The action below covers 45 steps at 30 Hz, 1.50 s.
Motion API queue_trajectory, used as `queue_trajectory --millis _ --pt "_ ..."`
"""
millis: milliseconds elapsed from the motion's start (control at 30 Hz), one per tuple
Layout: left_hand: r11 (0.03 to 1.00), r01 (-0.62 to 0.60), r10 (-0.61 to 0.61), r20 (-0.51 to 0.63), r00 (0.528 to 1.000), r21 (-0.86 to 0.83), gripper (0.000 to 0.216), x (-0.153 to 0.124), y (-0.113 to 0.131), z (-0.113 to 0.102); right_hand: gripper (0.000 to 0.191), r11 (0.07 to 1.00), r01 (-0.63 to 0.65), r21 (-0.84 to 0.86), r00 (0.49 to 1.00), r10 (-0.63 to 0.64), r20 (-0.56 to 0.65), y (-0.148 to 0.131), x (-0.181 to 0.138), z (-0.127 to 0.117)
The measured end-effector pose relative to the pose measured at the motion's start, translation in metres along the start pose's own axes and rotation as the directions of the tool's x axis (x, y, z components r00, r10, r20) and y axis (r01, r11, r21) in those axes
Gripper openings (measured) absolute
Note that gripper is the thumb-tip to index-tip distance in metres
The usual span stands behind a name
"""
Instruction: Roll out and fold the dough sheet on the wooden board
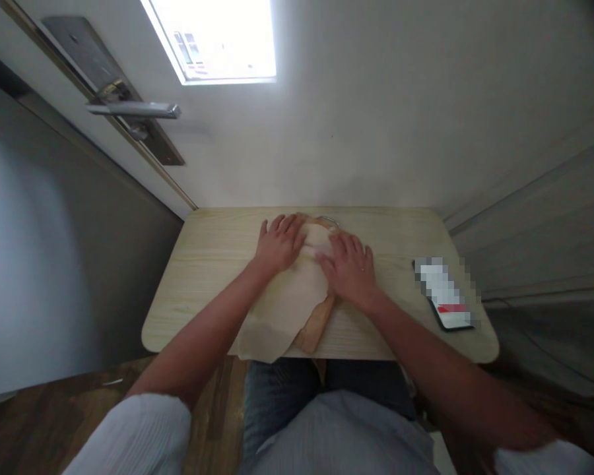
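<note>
A cream-coloured cloth garment (287,303) lies on a small light wooden table (212,264), draped over a wooden hanger (317,324) whose metal hook (329,220) shows at the far end. My left hand (278,243) rests flat on the cloth's far left part, fingers stretched out. My right hand (349,269) presses flat on the cloth's right side, fingers spread, a ring on one finger. The near end of the cloth hangs over the table's front edge.
A phone (445,295) lies on the table's right side. Beyond the table stands a white door with a metal handle (137,109) at upper left and a bright window (218,39). My knees in jeans sit under the table's front edge.
</note>
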<state>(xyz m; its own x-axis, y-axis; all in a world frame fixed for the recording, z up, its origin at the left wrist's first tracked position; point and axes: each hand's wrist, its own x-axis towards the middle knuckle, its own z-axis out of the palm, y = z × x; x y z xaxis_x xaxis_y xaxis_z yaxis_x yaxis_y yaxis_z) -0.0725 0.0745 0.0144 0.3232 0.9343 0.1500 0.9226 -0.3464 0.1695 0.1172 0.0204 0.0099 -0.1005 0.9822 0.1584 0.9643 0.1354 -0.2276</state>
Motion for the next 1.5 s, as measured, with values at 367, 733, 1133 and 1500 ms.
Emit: queue_trajectory --millis 367,733,1133,1500 --pt "0.998 -0.031 0.032 0.009 0.999 -0.062 0.047 -0.075 -0.007 -0.01 0.034 0.998 0.03 0.056 0.996 -0.025 -0.09 -0.042 -0.077 -0.004" --pt "0.999 -0.044 0.043 0.024 0.999 0.016 0.056 -0.016 0.012 0.005 0.057 0.993 -0.068 -0.092 0.996 0.063 -0.061 -0.019 -0.032 0.006" --pt "0.998 -0.055 0.055 0.048 0.997 -0.009 0.056 0.056 0.033 0.015 0.056 0.984 -0.15 -0.092 0.985 0.141 -0.1 0.03 0.02 0.0" --pt "0.999 0.03 -0.031 0.048 0.998 0.015 0.055 0.026 0.032 0.012 0.05 0.99 -0.117 -0.08 0.99 0.111 -0.081 -0.008 -0.02 0.003"
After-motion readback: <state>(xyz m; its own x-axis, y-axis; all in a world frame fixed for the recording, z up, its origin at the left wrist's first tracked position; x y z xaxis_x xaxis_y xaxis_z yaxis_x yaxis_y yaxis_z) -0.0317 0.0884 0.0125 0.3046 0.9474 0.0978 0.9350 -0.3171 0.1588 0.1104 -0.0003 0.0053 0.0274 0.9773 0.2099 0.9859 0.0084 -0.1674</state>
